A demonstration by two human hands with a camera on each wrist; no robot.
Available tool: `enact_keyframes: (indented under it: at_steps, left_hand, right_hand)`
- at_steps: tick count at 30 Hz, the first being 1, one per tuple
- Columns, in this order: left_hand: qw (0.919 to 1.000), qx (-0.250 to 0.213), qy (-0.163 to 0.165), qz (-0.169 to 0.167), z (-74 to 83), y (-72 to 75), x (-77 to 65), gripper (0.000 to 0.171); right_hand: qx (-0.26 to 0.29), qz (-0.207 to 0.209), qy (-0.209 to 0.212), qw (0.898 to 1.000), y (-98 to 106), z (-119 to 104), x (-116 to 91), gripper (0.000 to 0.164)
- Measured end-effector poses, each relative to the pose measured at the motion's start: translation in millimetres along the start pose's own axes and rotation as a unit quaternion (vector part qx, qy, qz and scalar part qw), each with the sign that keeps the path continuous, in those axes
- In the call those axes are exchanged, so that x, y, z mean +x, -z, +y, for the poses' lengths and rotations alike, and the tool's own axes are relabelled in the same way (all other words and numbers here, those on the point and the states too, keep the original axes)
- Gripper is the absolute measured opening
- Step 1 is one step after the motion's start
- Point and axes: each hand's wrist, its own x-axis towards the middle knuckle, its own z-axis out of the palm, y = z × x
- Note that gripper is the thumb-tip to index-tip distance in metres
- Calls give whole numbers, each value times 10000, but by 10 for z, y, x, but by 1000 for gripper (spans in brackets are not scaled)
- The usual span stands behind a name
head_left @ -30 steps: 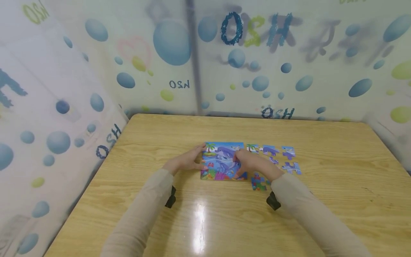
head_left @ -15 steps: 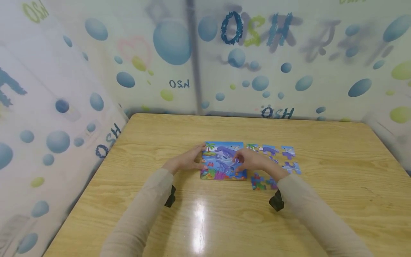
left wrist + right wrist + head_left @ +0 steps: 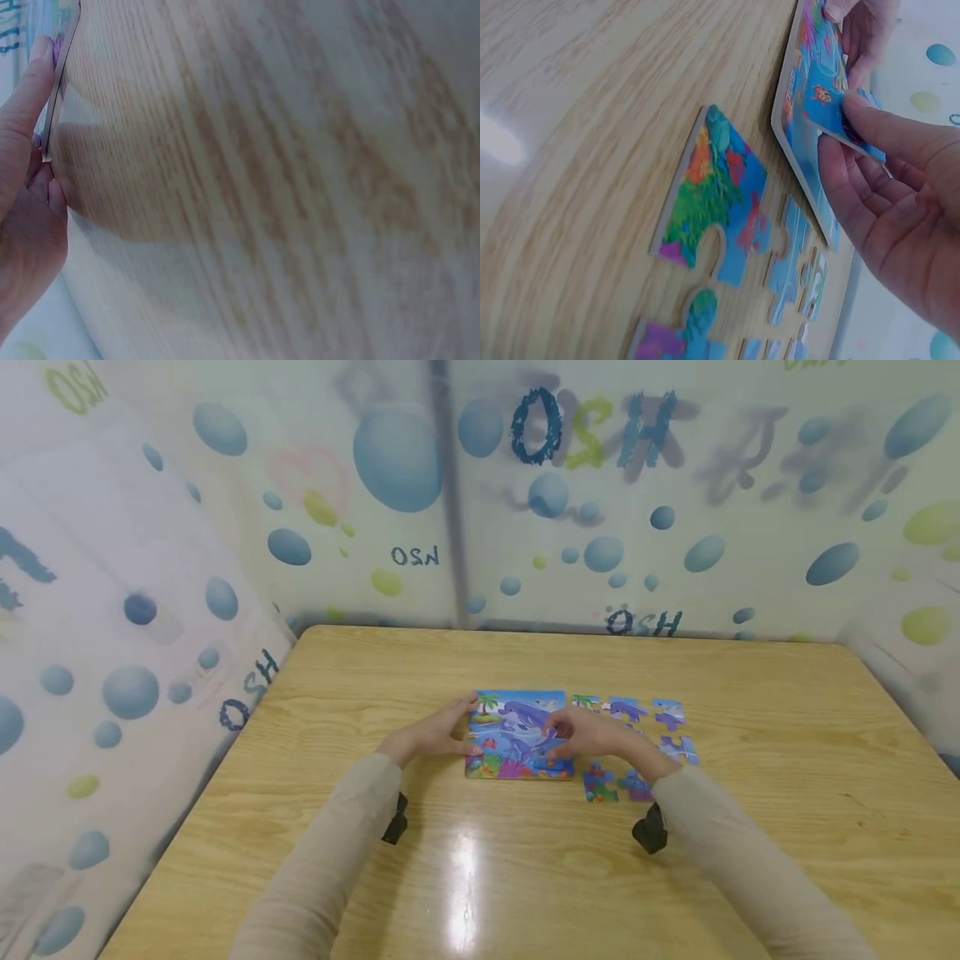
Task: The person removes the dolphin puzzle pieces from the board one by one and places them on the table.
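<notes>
A jigsaw puzzle (image 3: 510, 714) with a dolphin and reef picture lies flat in its tray at mid-table. In the head view my left hand (image 3: 435, 732) holds its left edge, the thumb on the picture and the fingers along the side. Over the puzzle's right part is my right hand (image 3: 596, 733). Its thumb and fingers pinch a blue puzzle piece (image 3: 826, 105), tilted up from the tray's lower right corner. Bare light-blue backing shows beneath that piece in the right wrist view. The left wrist view catches only the left hand (image 3: 30, 187) at the puzzle's edge.
Several loose puzzle pieces (image 3: 600, 785) lie in spaced rows to the puzzle's right, partly under the right forearm. The wooden table (image 3: 337, 693) meets patterned walls at the back and left. A dark wrist device (image 3: 650, 828) hangs below the right sleeve.
My right hand has drawn slightly back and up, lifting the lower right piece, which lay flat in the picture before. The left hand keeps its place.
</notes>
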Motion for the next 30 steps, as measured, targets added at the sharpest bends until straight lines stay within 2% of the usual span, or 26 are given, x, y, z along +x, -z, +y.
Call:
enact_keyframes:
  at_steps: [7,13,18,25,30]
  left_hand:
    - [9999,-113,44,-26,11,-10,11,88]
    - [9999,-161,-31,-38,15,-19,-2,89]
    - [9999,-164,-31,35,-20,-7,-13,88]
    - [9995,-326,-44,19,-37,-17,1,88]
    - [9996,-284,-70,9,-16,-19,5,88]
  right_hand:
    - [157,245,-251,9993,87,128,-224,30]
    - [316,497,-566,9967,185,313,-541,25]
    - [747,420,-1020,9911,277,417,-773,32]
    - [716,422,-1489,9854,396,607,-1096,52]
    - [855,383,-1640,9820,463,748,-1306,46]
